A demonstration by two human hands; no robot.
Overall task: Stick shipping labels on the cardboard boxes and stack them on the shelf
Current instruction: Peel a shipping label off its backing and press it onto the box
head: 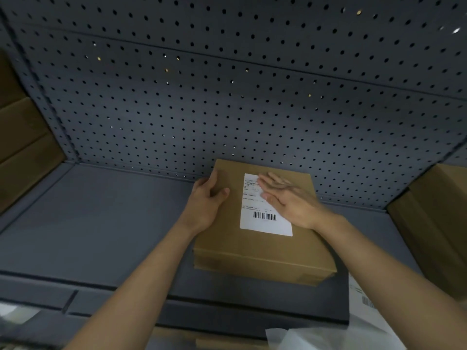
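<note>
A flat brown cardboard box (255, 246) lies on the grey shelf (106, 223), its far end against the pegboard back. A white shipping label (262, 223) with a barcode is stuck on the box's top. My left hand (207, 200) grips the box's far left edge, thumb on top. My right hand (290, 198) lies flat with straight fingers across the upper part of the label and looks blurred.
A grey pegboard (227, 84) forms the shelf's back wall. Stacked brown boxes (22, 147) stand at the left end and another brown box (434, 223) at the right. White label sheets (366, 324) lie below the shelf's front edge at the lower right.
</note>
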